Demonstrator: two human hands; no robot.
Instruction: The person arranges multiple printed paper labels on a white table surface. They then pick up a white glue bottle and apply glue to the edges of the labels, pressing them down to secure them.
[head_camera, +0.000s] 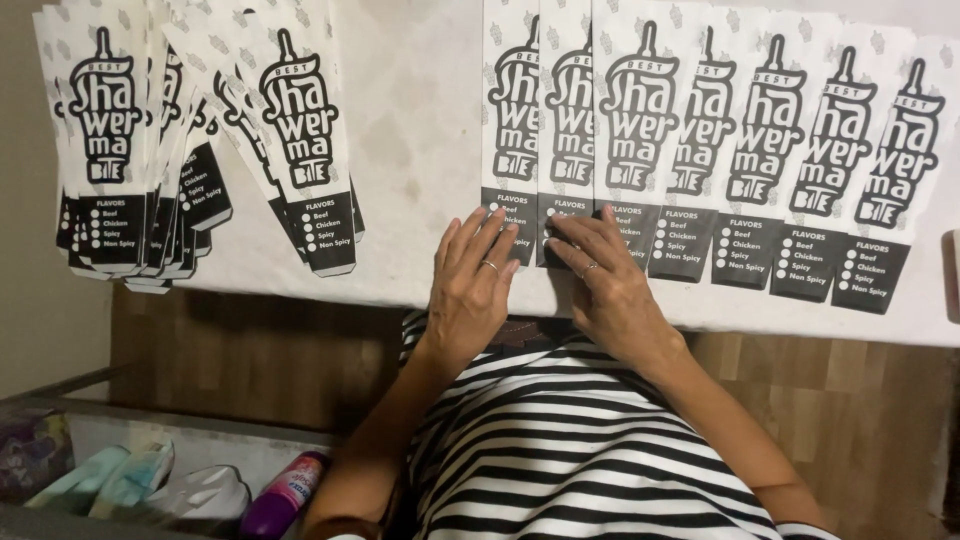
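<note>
A row of several long white paper sleeves with black print and black lower ends lies overlapped on the white table. My left hand rests flat, fingers spread, on the lower end of the leftmost sleeve in the row. My right hand presses its fingertips on the black end of the second sleeve, close beside the left hand. Each hand wears a ring. Neither hand grips anything.
A fanned pile of the same paper sleeves lies at the table's far left. Below the table's edge is a wooden floor. A grey bin at lower left holds cloths and a purple bottle. My striped shirt fills the lower middle.
</note>
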